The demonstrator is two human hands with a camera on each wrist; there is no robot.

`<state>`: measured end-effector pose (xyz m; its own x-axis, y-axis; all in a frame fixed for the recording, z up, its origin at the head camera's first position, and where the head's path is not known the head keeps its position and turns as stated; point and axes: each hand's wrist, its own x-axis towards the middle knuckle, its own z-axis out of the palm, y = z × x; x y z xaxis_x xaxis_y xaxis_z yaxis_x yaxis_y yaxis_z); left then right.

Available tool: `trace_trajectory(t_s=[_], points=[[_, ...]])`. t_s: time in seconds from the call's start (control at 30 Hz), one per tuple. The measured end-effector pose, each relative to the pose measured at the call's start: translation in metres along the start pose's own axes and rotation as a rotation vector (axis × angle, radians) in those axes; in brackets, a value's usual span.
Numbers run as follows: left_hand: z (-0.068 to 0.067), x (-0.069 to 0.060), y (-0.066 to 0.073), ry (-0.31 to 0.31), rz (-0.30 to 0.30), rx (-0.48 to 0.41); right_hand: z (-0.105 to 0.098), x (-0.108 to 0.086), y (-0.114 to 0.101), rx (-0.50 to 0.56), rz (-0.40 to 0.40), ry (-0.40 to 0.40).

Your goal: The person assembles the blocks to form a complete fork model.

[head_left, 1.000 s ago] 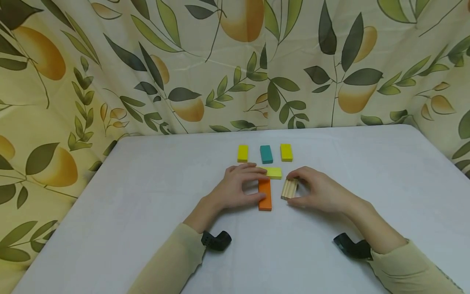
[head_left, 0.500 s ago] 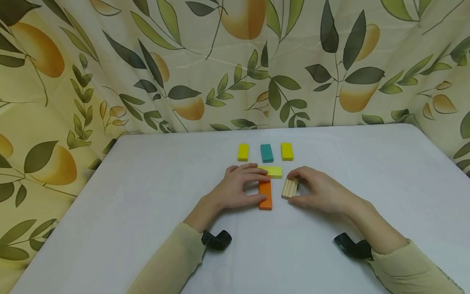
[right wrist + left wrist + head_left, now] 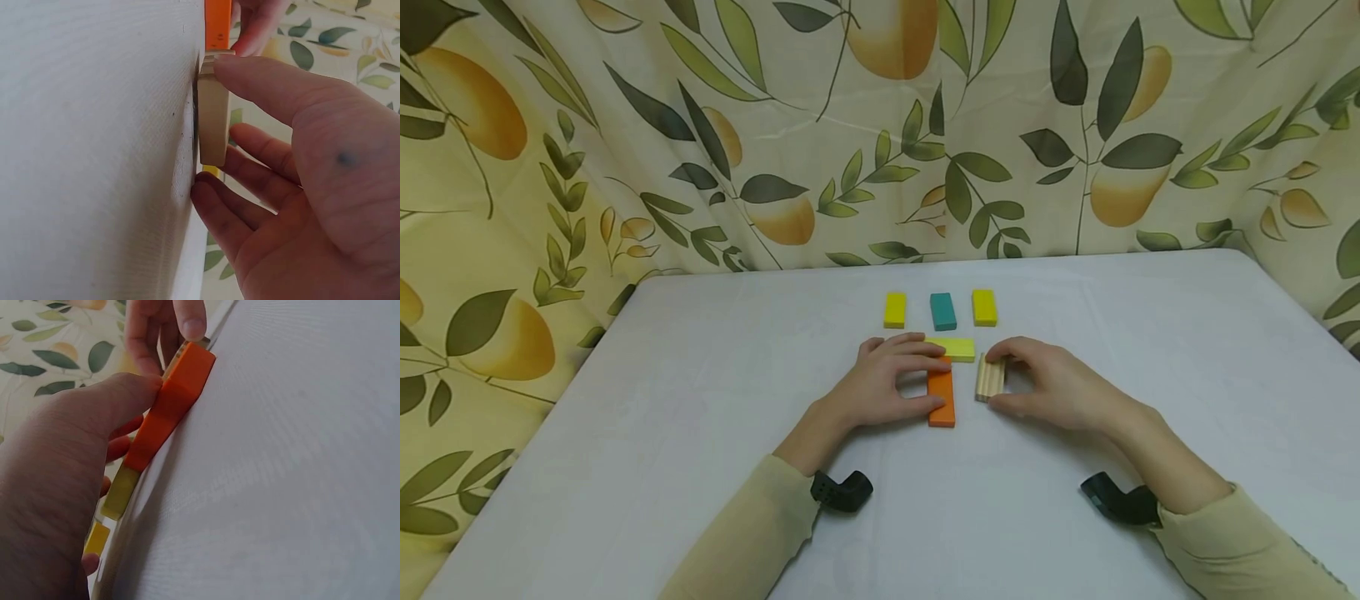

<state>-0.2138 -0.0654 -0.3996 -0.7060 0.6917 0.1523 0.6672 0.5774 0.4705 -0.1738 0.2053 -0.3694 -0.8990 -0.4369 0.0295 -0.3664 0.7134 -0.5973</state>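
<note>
My left hand (image 3: 880,383) rests its thumb and a finger on an orange block (image 3: 942,412), which lies lengthwise on the table. At its far end, a lime-yellow block (image 3: 960,350) lies crosswise, partly covered by my left fingers. My right hand (image 3: 1056,387) pinches a pale, ridged wooden block (image 3: 990,381) between thumb and fingers, just right of the orange one with a small gap. In the right wrist view, the thumb touches the near end of the wooden block (image 3: 214,119). The left wrist view shows my thumb against the orange block (image 3: 172,403).
Behind the hands, a yellow block (image 3: 895,310), a teal block (image 3: 943,312) and another yellow block (image 3: 984,308) stand in a spaced row. A white cloth (image 3: 700,400) covers the table. A leaf-and-fruit patterned curtain (image 3: 865,108) hangs along the back and left.
My right hand has turned the wooden block straighter, now nearly parallel to the orange block, and shifted it slightly away. My left hand keeps its place.
</note>
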Motion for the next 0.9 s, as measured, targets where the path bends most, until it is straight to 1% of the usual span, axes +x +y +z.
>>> trace_trajectory(t_s=[0.47, 0.67, 0.9], points=[[-0.0001, 0.0010, 0.0005, -0.008, -0.012, -0.001, -0.0010, 0.0000, -0.0018, 0.014, 0.016, -0.005], [-0.0013, 0.0007, 0.0004, 0.003, 0.000, 0.008, -0.0014, 0.0009, -0.0013, 0.006, 0.003, 0.002], [0.0001, 0.0012, -0.0005, -0.007, -0.012, 0.005, -0.0017, 0.0003, -0.0022, 0.012, -0.006, 0.007]])
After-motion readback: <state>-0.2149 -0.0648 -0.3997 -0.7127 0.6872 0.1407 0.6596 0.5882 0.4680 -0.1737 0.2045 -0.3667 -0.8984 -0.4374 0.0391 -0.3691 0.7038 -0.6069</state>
